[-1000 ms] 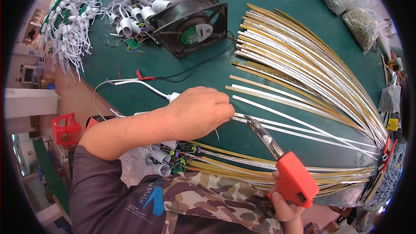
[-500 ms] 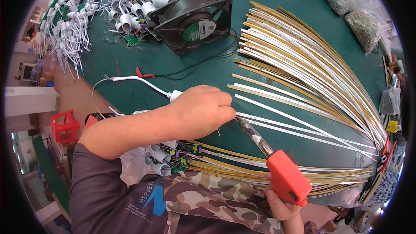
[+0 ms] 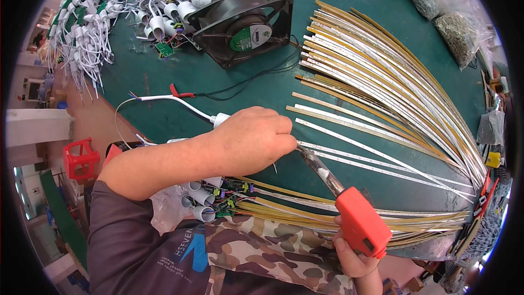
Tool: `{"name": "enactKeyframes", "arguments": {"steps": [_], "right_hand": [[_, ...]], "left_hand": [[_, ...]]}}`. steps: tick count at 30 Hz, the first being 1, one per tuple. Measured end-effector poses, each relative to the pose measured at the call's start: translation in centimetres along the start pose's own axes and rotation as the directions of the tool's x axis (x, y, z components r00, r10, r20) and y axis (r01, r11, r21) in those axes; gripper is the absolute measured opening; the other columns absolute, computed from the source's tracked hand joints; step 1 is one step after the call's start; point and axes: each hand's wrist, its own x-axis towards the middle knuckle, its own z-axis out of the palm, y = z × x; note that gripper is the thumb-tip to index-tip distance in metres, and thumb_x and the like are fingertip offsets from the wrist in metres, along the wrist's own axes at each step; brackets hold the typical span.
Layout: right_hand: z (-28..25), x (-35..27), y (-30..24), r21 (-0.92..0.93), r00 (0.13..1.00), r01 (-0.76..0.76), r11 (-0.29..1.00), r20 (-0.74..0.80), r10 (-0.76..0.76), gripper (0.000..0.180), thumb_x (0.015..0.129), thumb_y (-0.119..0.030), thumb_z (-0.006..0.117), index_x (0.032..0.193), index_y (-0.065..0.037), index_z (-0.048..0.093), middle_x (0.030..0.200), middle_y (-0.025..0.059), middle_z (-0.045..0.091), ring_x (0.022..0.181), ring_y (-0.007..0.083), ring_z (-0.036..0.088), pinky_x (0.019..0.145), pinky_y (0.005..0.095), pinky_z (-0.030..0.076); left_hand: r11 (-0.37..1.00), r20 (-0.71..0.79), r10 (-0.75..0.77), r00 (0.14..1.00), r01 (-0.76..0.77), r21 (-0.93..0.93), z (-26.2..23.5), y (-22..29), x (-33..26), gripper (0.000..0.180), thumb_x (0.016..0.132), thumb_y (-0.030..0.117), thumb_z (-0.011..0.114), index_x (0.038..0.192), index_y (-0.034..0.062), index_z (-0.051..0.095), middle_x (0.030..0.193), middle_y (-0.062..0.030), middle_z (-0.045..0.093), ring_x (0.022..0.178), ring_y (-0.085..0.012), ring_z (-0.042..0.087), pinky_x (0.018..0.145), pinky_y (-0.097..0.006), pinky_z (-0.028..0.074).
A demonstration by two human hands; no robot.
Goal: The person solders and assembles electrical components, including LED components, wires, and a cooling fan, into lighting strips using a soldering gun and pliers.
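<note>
In the middle, my left hand (image 3: 256, 135) is closed in a pinch, palm down. Whatever its fingers hold is hidden behind them. From beside the knuckles a white plastic end cap (image 3: 219, 120) pokes out, joined to a white cable (image 3: 177, 100) with bare wire ends. My right hand (image 3: 355, 258), lower right, is wrapped round the red handle of a soldering iron (image 3: 363, 223). Its metal shaft slants up and left, and the tip meets my left fingertips. Narrow white LED strips (image 3: 376, 166) fan out to the right of the tip.
A black fan (image 3: 243, 30) stands beyond my left hand. White caps with green circuit boards (image 3: 185, 8) are heaped behind it. Many white and yellow strips (image 3: 382, 76) lie to the right, others (image 3: 305, 216) near my apron. Plastic bags (image 3: 458, 33) sit at the far right.
Almost nothing differs. Both hands and the soldering iron hold nearly the same position, with the tip still at my left fingertips.
</note>
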Motion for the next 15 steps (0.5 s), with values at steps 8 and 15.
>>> {"name": "enactKeyframes", "arguments": {"steps": [8, 15], "right_hand": [[0.5, -3.4, -0.7, 0.239, 0.846, -0.114, 0.964, -0.485, 0.220, 0.051, 0.082, -0.005, 0.063, 0.129, 0.006, 0.049, 0.119, 0.0190, 0.060, 0.077, 0.0177, 0.062, 0.066, 0.0301, 0.054], [-0.3, -1.2, 0.0, -0.020, 0.996, 0.036, 0.999, -0.086, -0.037, 0.049, 0.083, -0.003, 0.062, 0.129, 0.007, 0.049, 0.120, 0.0207, 0.060, 0.073, 0.0173, 0.062, 0.068, 0.0298, 0.051]], "left_hand": [[1.000, 0.016, 0.011, 1.000, -0.010, -0.028, 0.0, -0.1, 0.2, 0.007, 0.082, 0.010, 0.068, 0.089, 0.0090, 0.069, 0.081, -0.0034, 0.057, 0.078, -0.0249, 0.060, 0.073, -0.039, 0.050], [1.000, 0.016, 0.002, 1.000, -0.002, -0.023, -0.1, 0.0, 0.1, 0.007, 0.082, 0.010, 0.067, 0.089, 0.0088, 0.069, 0.081, -0.0037, 0.057, 0.079, -0.0249, 0.060, 0.073, -0.038, 0.050]]}}
